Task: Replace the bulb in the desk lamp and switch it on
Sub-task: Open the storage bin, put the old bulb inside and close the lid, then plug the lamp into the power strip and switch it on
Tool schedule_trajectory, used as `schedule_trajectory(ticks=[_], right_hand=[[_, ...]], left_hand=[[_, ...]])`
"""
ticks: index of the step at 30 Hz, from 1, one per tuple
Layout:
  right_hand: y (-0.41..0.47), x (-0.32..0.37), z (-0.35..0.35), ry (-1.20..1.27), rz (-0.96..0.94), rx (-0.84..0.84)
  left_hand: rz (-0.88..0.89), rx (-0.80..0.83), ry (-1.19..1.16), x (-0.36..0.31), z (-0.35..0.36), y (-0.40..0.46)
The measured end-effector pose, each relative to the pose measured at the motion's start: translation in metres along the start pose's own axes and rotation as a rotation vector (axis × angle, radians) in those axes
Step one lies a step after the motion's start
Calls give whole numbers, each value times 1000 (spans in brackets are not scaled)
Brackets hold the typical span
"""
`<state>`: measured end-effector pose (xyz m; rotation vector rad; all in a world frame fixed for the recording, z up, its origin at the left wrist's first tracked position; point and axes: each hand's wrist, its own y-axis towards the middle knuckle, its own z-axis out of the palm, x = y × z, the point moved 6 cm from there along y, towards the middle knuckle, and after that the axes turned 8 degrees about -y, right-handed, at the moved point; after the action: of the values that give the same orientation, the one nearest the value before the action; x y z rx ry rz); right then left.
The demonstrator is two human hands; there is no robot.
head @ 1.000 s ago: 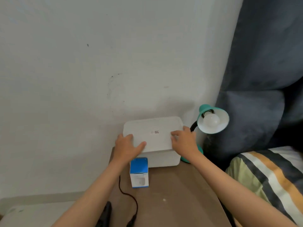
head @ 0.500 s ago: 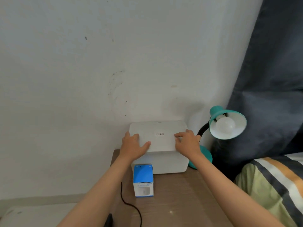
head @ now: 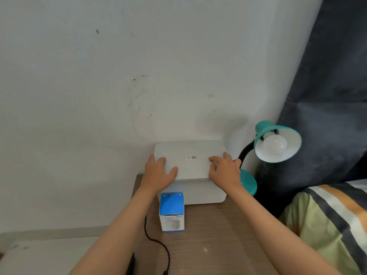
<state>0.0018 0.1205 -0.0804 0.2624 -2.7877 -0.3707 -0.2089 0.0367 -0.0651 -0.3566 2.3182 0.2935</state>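
A teal desk lamp stands at the table's back right, on a black gooseneck and a round teal base. A white bulb sits in its shade, unlit. A small blue-and-white bulb carton stands upright on the wooden table, in front of a white lidded box. My left hand lies over the lid's front left corner, thumb spread on top. My right hand covers the front right corner, fingers on the lid, just left of the lamp's neck.
A black cable snakes across the table's left side to the near edge. A white wall rises directly behind the box. A dark curtain hangs at the right, above a striped bed cover. A lower pale surface lies to the left.
My view has swung, so the lamp and box now sit further right and lower. Both hands stay on the lid's front corners; the box has not visibly moved.
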Motion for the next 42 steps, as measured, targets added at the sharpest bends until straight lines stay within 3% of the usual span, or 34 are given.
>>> schedule_trajectory(ticks=[9, 14, 18, 26, 30, 38, 42], right_hand=[[-18, 2, -18, 126, -63, 55], [-89, 28, -30, 324, -294, -99], [-164, 53, 2, 433, -358, 148], [-252, 75, 60, 463, -161, 591], [-261, 82, 65, 405, -58, 616], [-266, 86, 68, 394, 144, 620], [-270, 86, 68, 638, 319, 653]], left_hand=[[-65, 225, 232, 2, -6, 2], [-4, 42, -22, 12, -23, -56], [-3, -7, 69, 38, -23, -128], [-110, -138, 133, 100, -22, -264], [-175, -210, 49, 115, -23, -295], [-129, -283, -8, 119, -20, -310], [-138, -319, -18, 122, -19, -311]])
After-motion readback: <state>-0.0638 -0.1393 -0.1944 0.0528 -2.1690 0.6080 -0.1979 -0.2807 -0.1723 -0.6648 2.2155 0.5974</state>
